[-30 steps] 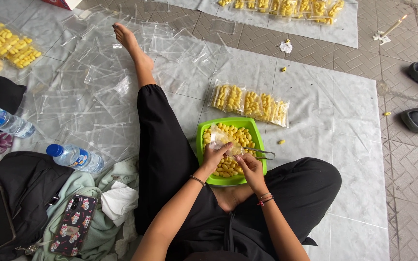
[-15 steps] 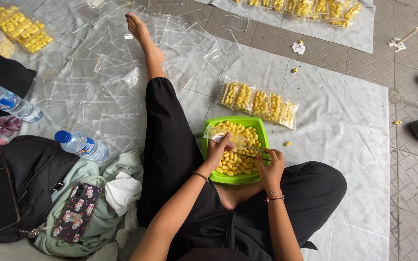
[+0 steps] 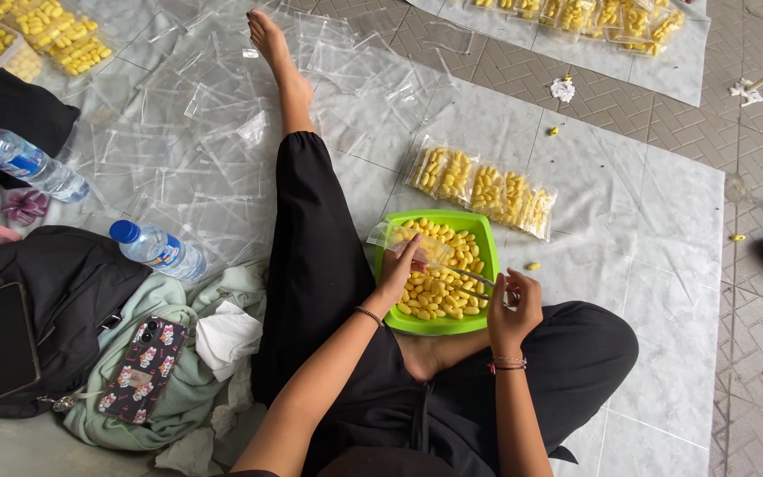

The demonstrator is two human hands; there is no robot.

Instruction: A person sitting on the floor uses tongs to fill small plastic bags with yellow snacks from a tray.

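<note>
Left hand (image 3: pixel 396 276) over the green tray (image 3: pixel 486 231), fingers (image 3: pixel 410 252) curled and pinching the mouth of a clear plastic bag (image 3: pixel 406 238) that lies slanted across the tray's upper left part. Right hand (image 3: pixel 511 305) at the tray's right edge, fingers (image 3: pixel 498 287) bent and closed on the end of a thin metal utensil (image 3: pixel 463 272), probably a spoon or scoop, its tip reaching in among the yellow pieces (image 3: pixel 439 291); exact grip partly hidden. Green tray on the floor sheet, between the crossed legs, touching the left thigh (image 3: pixel 320 256), heaped with small yellow oval pieces. Just beyond the tray, a row of filled clear bags (image 3: pixel 480 190) lying flat on the pale plastic sheet (image 3: pixel 629 230). One loose yellow piece (image 3: pixel 532 266) just right of the tray. Left leg stretched out, bare foot (image 3: pixel 274 44) among many empty clear bags (image 3: pixel 178 132). Two water bottles with blue caps (image 3: pixel 156 249) (image 3: pixel 21 161) to the left, near a black bag (image 3: pixel 37 309) with a dark phone (image 3: pixel 0 340) on top. Second phone in a patterned case (image 3: pixel 141 369) on a pale green cloth (image 3: pixel 178 380). More filled bags (image 3: pixel 576 16) along the top edge.
</note>
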